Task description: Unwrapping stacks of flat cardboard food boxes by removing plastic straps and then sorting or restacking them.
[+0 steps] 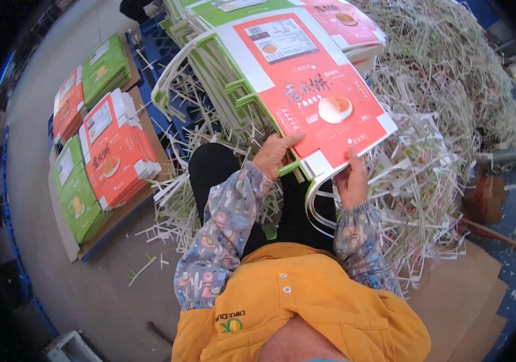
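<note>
Currently your left hand [273,154] is closed on the near left edge of the red printed carton sheet [306,90], thumb lying on top of the print. Your right hand [352,181] grips the near right corner of the same sheet, fingers curled under the white border; how tightly that grip closes cannot be told. The sheet is the top one of a tilted stack of die-cut sheets [209,72] that rises from your knees toward the far side. White and green trim strips [433,157] lie heaped to the right and beneath the stack. To the left, on a flat cardboard base [126,208] on the floor, lie separate piles of red cartons [116,154] and green cartons [77,193]. Farther left sit more red and green piles.
</note>
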### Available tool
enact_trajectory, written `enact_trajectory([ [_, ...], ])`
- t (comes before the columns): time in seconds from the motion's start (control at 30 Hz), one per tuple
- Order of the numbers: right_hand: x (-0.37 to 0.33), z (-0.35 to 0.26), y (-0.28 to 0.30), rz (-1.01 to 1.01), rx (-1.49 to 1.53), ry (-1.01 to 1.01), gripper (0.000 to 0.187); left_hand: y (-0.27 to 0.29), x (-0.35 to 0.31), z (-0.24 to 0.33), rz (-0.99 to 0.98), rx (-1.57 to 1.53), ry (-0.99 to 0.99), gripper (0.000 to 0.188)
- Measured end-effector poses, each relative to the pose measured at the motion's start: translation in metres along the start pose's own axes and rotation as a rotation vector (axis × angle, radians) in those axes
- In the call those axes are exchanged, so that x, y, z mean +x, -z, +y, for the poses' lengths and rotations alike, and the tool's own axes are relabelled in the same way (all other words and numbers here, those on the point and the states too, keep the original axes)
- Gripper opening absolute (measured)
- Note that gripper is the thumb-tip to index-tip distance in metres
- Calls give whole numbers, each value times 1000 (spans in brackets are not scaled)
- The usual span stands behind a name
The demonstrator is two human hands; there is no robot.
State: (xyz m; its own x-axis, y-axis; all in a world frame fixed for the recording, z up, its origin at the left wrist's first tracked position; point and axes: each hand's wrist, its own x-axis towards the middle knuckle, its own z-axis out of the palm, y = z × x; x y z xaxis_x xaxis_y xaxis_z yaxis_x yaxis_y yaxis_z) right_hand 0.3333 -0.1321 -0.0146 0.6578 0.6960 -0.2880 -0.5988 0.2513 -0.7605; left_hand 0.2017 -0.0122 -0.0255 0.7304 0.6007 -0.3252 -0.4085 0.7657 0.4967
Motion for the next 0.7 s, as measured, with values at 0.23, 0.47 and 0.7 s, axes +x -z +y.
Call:
enact_trajectory([
  [0.23,-5,-7,11,-117,-258,-69,28,-7,11,-13,87,80,-45,32],
  [0.47,-2,-16,17,-249,-203,-35,26,-18,12,-17,91,-19,-168,31],
  [0.7,3,-27,22,-420,-229,25,24,-29,4,-15,103,-79,-210,29],
])
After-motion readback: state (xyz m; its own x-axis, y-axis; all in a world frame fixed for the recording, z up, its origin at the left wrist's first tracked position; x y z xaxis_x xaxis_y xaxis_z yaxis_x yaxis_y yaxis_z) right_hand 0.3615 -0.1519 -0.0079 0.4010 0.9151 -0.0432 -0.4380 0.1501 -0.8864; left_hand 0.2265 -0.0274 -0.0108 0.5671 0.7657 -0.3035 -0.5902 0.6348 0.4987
